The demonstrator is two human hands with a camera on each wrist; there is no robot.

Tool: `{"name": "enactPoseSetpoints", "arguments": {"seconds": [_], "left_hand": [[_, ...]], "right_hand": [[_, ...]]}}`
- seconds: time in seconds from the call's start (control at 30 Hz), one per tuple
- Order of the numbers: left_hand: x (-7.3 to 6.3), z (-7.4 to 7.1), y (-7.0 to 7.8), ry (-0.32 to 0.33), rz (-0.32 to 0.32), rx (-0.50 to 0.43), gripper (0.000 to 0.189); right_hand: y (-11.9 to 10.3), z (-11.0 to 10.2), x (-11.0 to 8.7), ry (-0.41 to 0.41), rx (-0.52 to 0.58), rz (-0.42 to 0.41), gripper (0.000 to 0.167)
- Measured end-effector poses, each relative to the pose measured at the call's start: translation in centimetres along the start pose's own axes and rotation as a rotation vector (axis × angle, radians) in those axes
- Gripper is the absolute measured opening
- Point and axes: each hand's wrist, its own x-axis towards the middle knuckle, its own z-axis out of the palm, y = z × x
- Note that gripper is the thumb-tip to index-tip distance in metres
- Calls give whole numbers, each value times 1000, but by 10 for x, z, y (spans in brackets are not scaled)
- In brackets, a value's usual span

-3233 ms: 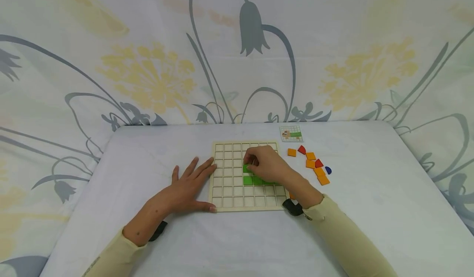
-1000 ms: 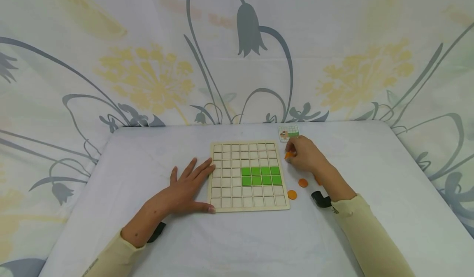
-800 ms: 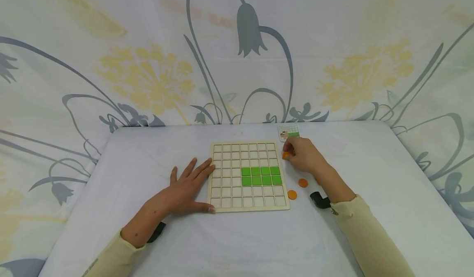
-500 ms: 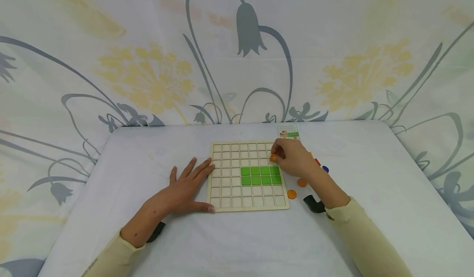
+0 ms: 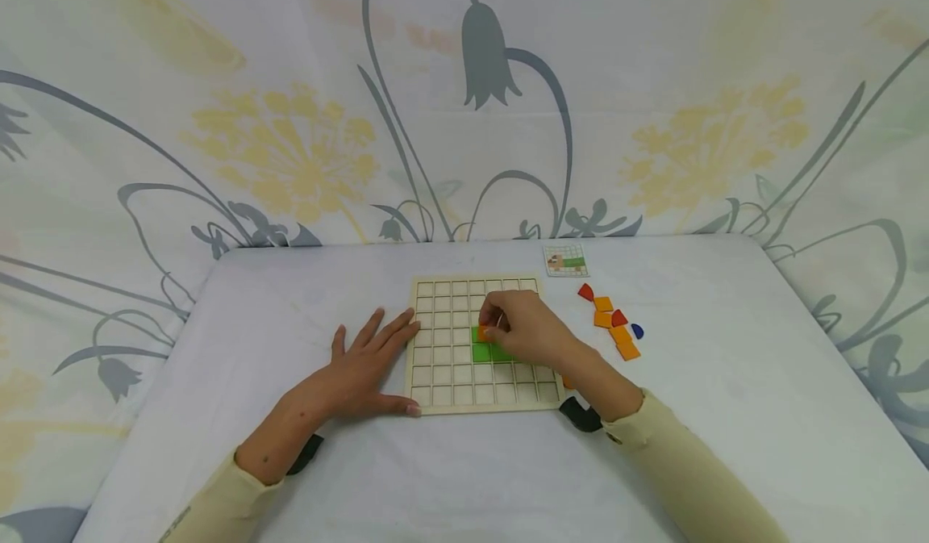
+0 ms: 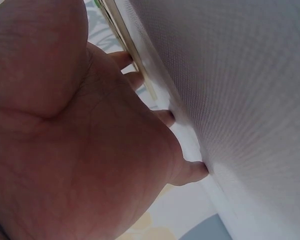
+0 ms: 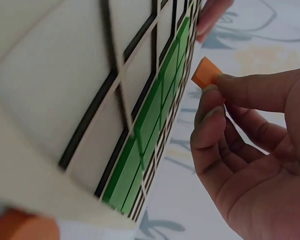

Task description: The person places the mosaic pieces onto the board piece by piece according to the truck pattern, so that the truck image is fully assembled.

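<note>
The right hand (image 5: 528, 329) is pinching a square orange tile (image 7: 206, 74) above a pale, gridded wooden board (image 5: 442, 374), over the green square tiles' (image 5: 491, 352) left end; the left hand (image 5: 363, 376), farther off, is resting spread against the board's left edge.

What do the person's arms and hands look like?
The left hand and right hand are bare, without gloves. The left sleeve and right sleeve are pale yellowish beige. A small dark spot, maybe a button, marks the right cuff. A black piece pokes out near each sleeve.
</note>
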Motion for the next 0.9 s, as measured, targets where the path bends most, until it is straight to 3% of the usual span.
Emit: {"name": "enactPoseSetpoints", "arguments": {"seconds": [0.33,0.6,0.9], "left_hand": [[0,0,-2,-2,-1,3,119],[0,-1,-1,-2,4,-7,120],[-2,-3,1,4,5,-2,119]], "right_hand": [[-10,22,15,-11,-25,-76,10],[-10,31,17,-33,-33,-24,10],[-13,33,15,-40,-81,-29,12]]}}
